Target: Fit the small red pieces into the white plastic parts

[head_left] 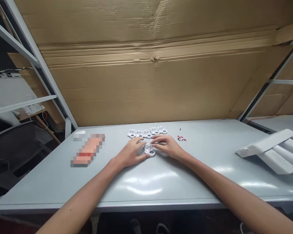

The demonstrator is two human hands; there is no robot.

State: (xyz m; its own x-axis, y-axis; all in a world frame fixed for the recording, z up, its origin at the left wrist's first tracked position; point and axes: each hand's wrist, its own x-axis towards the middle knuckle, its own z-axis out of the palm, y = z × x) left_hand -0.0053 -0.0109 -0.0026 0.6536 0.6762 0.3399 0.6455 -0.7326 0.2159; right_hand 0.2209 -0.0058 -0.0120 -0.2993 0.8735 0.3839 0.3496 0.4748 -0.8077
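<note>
A small white plastic part [149, 149] with a round ring at its lower end lies on the table between my hands. My left hand [130, 152] holds it from the left, the thumb at its lower edge and the fingers bent near its top. My right hand [168, 145] is on the other side, thumb and fingertips pinched together at the part's upper right. Whatever those fingertips may hold is too small to make out. Just beyond my hands, several similar white parts [146, 133] stand side by side in a row.
Small red and black pieces [181, 138] lie right of my right hand, with one tiny dark piece [180, 129] behind them. A blurred-out orange object [89, 150] and a white item [80, 134] are at left. Long white pieces [271, 151] are stacked at right. Cardboard [146, 87] walls the back.
</note>
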